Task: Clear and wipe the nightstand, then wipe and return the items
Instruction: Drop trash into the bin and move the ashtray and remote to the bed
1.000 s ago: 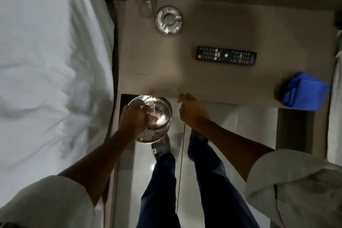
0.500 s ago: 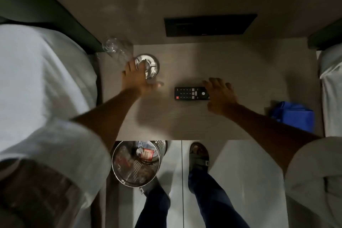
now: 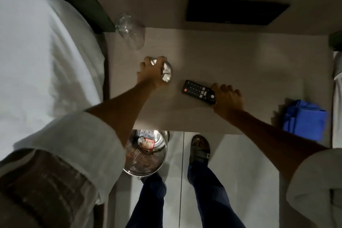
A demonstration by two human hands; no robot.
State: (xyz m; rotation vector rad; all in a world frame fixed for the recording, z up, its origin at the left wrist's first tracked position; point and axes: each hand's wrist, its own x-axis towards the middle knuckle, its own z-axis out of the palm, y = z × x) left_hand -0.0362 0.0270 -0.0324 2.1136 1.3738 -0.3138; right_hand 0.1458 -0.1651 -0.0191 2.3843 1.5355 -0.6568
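Both hands are lifting items to clear the tabletop. The left hand (image 3: 150,73) curls over the metal ashtray (image 3: 166,73) near the left edge, fingers gripping its rim. The right hand (image 3: 228,98) pinches the remote (image 3: 198,91) by its right end, mid-tabletop. A glass (image 3: 130,32) waits at the back left corner; a blue cloth (image 3: 303,119) lies at the right edge, ready for wiping. No lettering on the remote is readable.
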